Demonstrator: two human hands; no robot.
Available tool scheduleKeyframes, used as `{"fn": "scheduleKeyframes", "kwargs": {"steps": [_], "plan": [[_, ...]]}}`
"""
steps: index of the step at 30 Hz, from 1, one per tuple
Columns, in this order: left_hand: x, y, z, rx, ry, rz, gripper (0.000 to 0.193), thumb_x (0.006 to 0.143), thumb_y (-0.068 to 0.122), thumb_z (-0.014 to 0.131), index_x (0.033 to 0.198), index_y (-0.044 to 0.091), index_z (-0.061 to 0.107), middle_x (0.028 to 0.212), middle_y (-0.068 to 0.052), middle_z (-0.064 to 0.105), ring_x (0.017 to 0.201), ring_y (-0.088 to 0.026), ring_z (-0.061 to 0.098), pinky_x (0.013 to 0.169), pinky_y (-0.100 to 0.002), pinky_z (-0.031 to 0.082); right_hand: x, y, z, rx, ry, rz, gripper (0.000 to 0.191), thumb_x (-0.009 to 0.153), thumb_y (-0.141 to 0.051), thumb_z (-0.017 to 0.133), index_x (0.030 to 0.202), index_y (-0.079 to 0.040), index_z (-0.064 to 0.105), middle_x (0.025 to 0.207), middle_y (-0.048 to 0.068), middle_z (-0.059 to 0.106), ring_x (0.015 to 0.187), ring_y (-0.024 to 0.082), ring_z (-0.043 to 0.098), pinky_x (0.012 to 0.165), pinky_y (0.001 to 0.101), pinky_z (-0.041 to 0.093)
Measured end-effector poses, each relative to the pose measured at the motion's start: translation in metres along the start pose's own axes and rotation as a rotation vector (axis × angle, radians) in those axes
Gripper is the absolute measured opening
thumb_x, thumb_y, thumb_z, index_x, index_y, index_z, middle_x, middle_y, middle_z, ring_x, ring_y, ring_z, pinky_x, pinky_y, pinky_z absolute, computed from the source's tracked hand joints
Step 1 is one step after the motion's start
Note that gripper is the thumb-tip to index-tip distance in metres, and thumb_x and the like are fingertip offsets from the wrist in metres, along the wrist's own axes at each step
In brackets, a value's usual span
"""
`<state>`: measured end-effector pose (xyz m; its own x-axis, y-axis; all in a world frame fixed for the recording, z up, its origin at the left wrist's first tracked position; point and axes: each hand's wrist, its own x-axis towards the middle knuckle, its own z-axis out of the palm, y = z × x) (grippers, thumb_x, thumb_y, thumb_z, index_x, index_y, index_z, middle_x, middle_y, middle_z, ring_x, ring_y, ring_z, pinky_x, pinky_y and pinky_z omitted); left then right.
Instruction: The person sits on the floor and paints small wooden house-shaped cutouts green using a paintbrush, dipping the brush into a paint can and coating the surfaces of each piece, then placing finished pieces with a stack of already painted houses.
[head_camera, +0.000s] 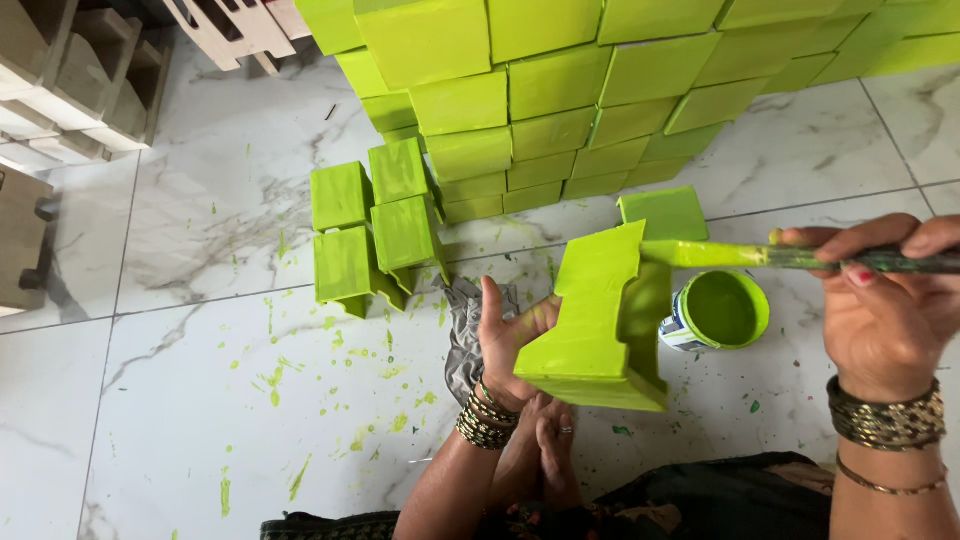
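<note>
Her left hand props the green notched wooden block upright, fingers clasped on its left edge. To its right, her right hand pinches the paintbrush lying level, bristles touching the block's upper notch above the paint tin.

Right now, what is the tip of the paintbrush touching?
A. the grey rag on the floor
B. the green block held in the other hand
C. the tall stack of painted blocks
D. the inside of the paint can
B: the right hand holds the paintbrush with its bristles on the green block gripped by the left hand, beside the paint can.
</note>
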<state>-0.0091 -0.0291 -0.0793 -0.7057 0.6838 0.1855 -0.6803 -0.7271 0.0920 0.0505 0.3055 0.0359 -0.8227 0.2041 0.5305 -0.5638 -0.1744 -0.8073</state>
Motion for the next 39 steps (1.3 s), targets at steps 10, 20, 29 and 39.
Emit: {"fn": "scheduleKeyframes", "kwargs": {"steps": [10,20,29,39], "plan": [[-0.001,-0.001,0.008,0.075,0.078,-0.038,0.111,0.092,0.091,0.023,0.092,-0.012,0.063,0.118,-0.018,0.065,0.102,-0.028,0.064,0.094,-0.036,0.054,0.002,0.002,-0.02,0.266,0.099,0.048,0.019,0.114,0.009,0.048,0.119,-0.009,0.05,0.101,0.017,0.065,0.11,0.038,0.07,0.107,0.056,0.059],[-0.001,0.002,0.012,0.049,0.089,-0.072,0.111,0.09,0.093,0.025,0.091,-0.011,0.065,0.114,-0.017,0.064,0.098,-0.027,0.063,0.09,-0.035,0.054,0.004,0.018,-0.027,0.209,0.179,0.047,0.026,0.118,0.017,0.044,0.124,-0.008,0.048,0.108,0.019,0.062,0.111,0.04,0.066,0.105,0.055,0.055],[-0.001,0.006,0.001,-0.002,0.088,-0.01,0.105,0.093,0.092,0.027,0.082,-0.006,0.062,0.106,-0.014,0.063,0.097,-0.027,0.062,0.091,-0.036,0.054,0.011,0.0,-0.053,0.226,-0.175,0.129,0.025,0.104,0.012,0.047,0.111,-0.011,0.054,0.087,0.015,0.066,0.094,0.031,0.074,0.101,0.0649,0.061],[-0.005,0.004,0.005,0.08,0.115,-0.042,0.11,0.089,0.094,0.022,0.088,-0.008,0.064,0.093,-0.018,0.07,0.082,-0.026,0.064,0.077,-0.034,0.055,0.006,0.019,-0.044,0.161,0.226,0.089,0.019,0.114,0.014,0.048,0.119,-0.004,0.046,0.104,0.018,0.062,0.11,0.038,0.068,0.103,0.0526,0.056]]}}
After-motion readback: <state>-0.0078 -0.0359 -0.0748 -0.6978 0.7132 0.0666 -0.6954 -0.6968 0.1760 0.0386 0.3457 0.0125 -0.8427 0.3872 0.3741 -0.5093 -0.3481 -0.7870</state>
